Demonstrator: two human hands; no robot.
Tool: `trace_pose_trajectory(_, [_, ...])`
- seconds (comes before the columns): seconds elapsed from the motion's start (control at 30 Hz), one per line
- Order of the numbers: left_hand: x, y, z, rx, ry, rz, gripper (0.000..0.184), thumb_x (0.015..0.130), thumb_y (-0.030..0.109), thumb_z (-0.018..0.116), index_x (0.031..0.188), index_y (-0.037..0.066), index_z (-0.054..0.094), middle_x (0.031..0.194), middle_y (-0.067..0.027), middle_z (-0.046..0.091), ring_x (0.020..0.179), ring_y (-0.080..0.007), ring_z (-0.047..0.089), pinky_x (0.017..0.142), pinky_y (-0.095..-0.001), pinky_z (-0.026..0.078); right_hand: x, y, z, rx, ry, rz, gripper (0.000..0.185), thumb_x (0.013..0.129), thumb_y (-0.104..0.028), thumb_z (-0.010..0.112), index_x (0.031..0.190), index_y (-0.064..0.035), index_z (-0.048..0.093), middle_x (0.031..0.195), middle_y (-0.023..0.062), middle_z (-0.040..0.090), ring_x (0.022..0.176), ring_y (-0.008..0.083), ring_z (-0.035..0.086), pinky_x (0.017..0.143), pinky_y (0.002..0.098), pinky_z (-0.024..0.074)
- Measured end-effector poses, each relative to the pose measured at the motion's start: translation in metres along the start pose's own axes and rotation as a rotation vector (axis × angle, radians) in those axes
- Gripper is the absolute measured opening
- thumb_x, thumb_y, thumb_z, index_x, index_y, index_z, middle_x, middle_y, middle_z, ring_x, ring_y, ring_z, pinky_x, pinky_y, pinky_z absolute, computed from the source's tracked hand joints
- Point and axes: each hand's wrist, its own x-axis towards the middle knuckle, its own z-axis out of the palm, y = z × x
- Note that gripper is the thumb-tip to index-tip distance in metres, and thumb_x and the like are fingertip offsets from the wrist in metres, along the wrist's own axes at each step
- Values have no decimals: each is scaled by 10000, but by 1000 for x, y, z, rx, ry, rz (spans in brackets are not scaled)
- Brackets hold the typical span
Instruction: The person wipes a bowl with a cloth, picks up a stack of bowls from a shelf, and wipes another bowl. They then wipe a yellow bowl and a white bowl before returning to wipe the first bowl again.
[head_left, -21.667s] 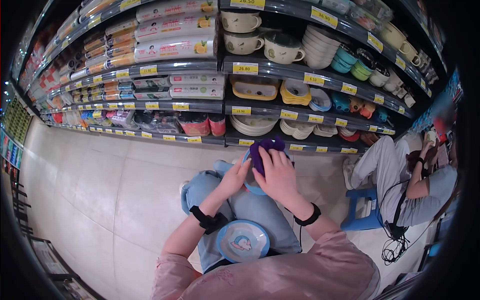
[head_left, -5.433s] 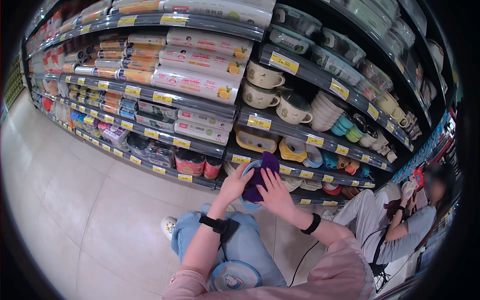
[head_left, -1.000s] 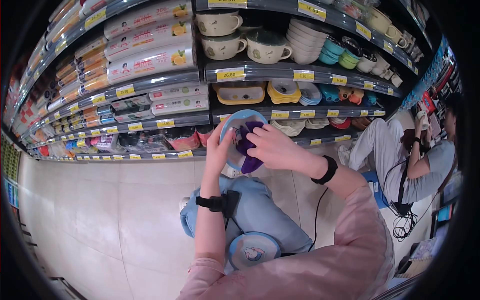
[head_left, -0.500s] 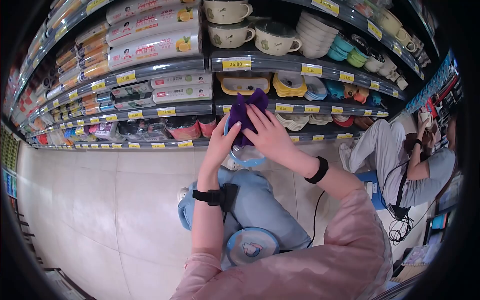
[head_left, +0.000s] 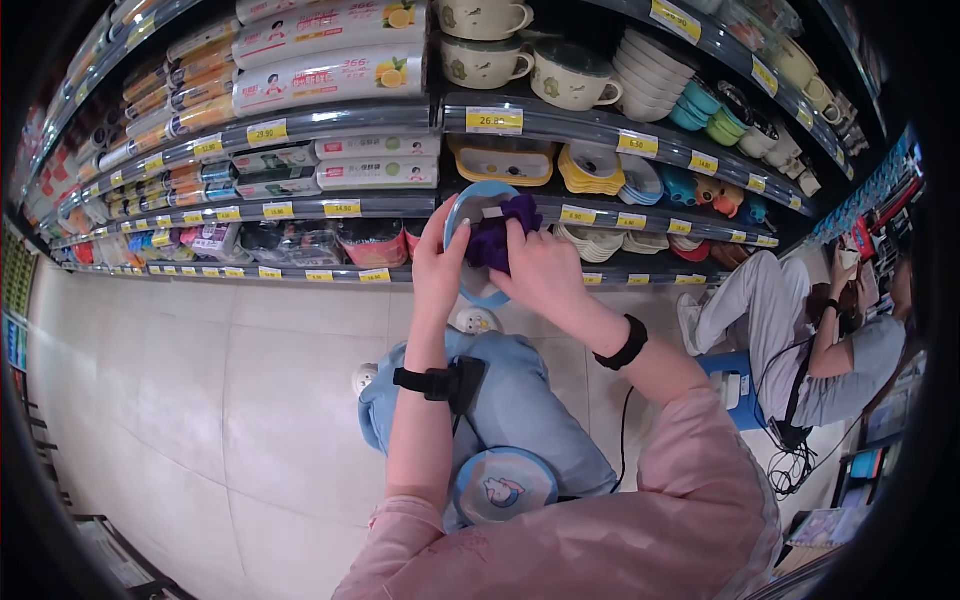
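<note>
A blue-rimmed plate point(head_left: 482, 188) is raised in front of the lower shelves, tilted up. My left hand point(head_left: 440, 258) grips its left edge, thumb over the rim. A bunched purple cloth point(head_left: 488, 243) lies against the plate's inner face, with a small white tag showing. My right hand point(head_left: 545, 272) is closed on the cloth and presses it to the plate; some fingertips are hidden in the folds. On my lap rests a second blue-rimmed plate point(head_left: 506, 486) with a cartoon animal in its middle.
Shelves point(head_left: 375, 207) ahead hold rolls, mugs point(head_left: 568, 75), bowls point(head_left: 645, 80) and yellow dishes point(head_left: 503, 162). At the right, another person point(head_left: 770, 310) sits on a blue stool point(head_left: 735, 390), holding a light item, with black cables point(head_left: 790, 470) below. Pale tiled floor point(head_left: 150, 370) lies at the left.
The cloth, spread under my right hand half a second ago, is now bunched up, and more of the held plate's upper rim shows. The shelves have shifted slightly right and up in view.
</note>
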Motion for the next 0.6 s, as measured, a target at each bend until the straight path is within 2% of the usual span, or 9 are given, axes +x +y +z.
trace_pose_trajectory(0.03, [0, -3, 0, -4, 2, 0, 377, 840, 94, 524, 1200, 3, 459, 1061, -69, 557, 911, -90, 506, 789, -212, 402, -1, -2, 0, 15, -5, 10, 582, 597, -337, 689, 1011, 20, 488, 627, 88, 571, 560, 228, 582, 486, 327, 465])
trace_pose_trajectory(0.1, [0, -7, 2, 24, 92, 14, 403, 827, 102, 550, 1211, 27, 457, 910, -41, 579, 780, -68, 501, 708, -198, 404, -1, -4, -1, 28, -1, 2, 548, 620, -336, 675, 990, 26, 496, 609, 101, 572, 559, 232, 591, 478, 332, 468])
trace_pose_trajectory(0.13, [0, -9, 1, 17, 99, 16, 403, 827, 102, 550, 1211, 27, 457, 910, -41, 579, 780, -68, 501, 708, -198, 404, -1, -6, -2, 47, 2, -3, 516, 643, -335, 662, 970, 32, 505, 592, 114, 573, 558, 235, 601, 471, 336, 471])
trace_pose_trajectory(0.2, [-1, -8, -2, -77, 167, -29, 428, 817, 116, 568, 1223, 50, 451, 777, -14, 558, 691, -54, 478, 652, -188, 396, 0, -10, -4, 79, -45, 17, 491, 667, -336, 647, 964, 28, 505, 599, 122, 578, 574, 243, 604, 478, 345, 471])
trace_pose_trajectory(0.3, [-3, -4, -2, 5, 241, 26, 439, 811, 128, 580, 1225, 62, 449, 718, -6, 538, 668, -53, 471, 648, -183, 389, 8, -14, -9, 181, -130, 75, 430, 715, -336, 614, 936, 20, 514, 620, 143, 590, 609, 266, 608, 505, 360, 474])
trace_pose_trajectory(0.47, [-7, 3, -6, 66, 333, 87, 427, 804, 144, 589, 1204, 62, 466, 830, -59, 585, 761, -104, 524, 719, -226, 413, 11, -12, 11, 470, -170, 175, 331, 790, -290, 563, 922, 13, 542, 725, 127, 629, 650, 247, 618, 585, 345, 479])
trace_pose_trajectory(0.53, [-7, 2, -8, 137, 368, 116, 423, 801, 145, 590, 1197, 57, 469, 878, -81, 597, 801, -125, 542, 747, -245, 419, 11, -9, 32, 1100, -127, 239, 304, 827, -238, 537, 955, 38, 549, 824, 96, 631, 697, 168, 608, 621, 298, 474])
trace_pose_trajectory(0.57, [-6, 2, -9, 105, 370, 122, 422, 799, 147, 588, 1194, 53, 470, 935, -103, 595, 855, -152, 550, 777, -262, 419, 12, -12, 26, 1384, -199, 288, 283, 842, -200, 529, 1002, 32, 553, 882, 62, 611, 756, 107, 574, 635, 252, 465])
trace_pose_trajectory(0.6, [-7, 2, -9, 74, 370, 126, 421, 797, 148, 586, 1190, 49, 471, 992, -125, 594, 908, -178, 559, 807, -279, 418, 11, -17, 20, 1385, -202, 285, 283, 842, -200, 529, 1002, 32, 553, 882, 62, 611, 756, 107, 574, 635, 252, 465])
